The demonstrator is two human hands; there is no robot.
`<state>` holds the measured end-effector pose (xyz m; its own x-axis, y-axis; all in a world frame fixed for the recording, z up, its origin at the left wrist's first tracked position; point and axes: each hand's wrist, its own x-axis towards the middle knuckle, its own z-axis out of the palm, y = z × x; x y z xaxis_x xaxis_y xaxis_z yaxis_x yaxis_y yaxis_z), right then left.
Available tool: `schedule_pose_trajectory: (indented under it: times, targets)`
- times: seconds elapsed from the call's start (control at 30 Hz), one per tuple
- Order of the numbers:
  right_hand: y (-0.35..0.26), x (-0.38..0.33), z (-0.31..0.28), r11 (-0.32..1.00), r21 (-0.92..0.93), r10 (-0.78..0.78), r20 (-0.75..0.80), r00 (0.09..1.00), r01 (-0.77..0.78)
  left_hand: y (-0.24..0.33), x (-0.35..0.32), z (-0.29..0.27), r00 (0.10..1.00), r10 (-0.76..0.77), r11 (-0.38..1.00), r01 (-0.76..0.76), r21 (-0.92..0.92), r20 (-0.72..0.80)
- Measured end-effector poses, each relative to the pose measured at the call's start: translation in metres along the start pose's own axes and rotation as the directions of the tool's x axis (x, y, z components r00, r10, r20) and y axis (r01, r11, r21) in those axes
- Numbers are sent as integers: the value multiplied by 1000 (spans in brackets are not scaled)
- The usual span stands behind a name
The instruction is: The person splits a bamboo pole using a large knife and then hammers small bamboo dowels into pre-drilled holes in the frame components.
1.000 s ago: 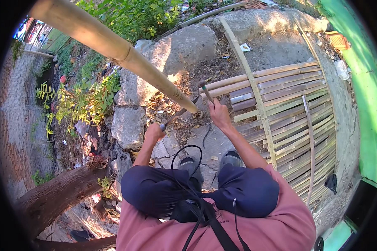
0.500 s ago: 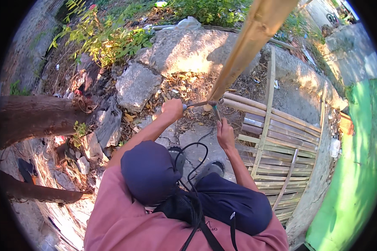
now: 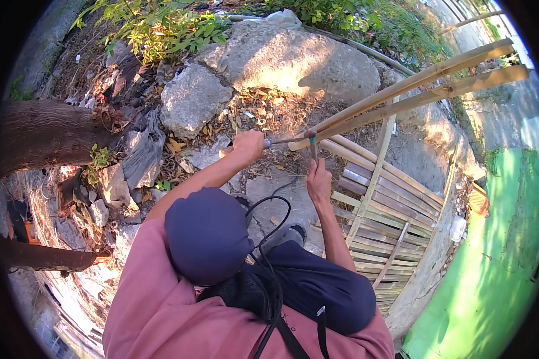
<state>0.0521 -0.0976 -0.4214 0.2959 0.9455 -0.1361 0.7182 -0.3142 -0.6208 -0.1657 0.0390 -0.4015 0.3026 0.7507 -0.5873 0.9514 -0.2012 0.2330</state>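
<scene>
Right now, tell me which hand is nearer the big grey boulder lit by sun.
Left. The left hand grips a tool handle just below the boulder; the right hand sits lower, beside the bamboo poles.

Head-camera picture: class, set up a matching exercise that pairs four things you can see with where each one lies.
Things:
1. left hand
2. right hand
3. bamboo poles
4. big grey rock

Places:
A. top middle, beside green plants
B. gripping a thin tool's handle
C. slanting up to the upper right
D. just under the poles' near ends, above the slatted bamboo frame

Pairs: 1-B, 2-D, 3-C, 4-A
</scene>
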Motion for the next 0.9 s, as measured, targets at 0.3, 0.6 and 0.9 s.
schedule_pose_trajectory:
  times: [0.3, 0.6, 0.9]
  targets:
    - [2, -11, -14, 997, 78, 23, -92, 996, -16, -2, 11, 4, 1000, 5, 1000, -5, -25, 12]
    - [84, -88, -29, 963, 78, 270, -235, 934, -259, 25, 33, -40, 997, 10, 998, -15, 64, 72]
    - [155, -193, -42, 814, 138, 558, -454, 695, -564, 39, 36, -99, 970, 10, 964, -74, 256, 241]
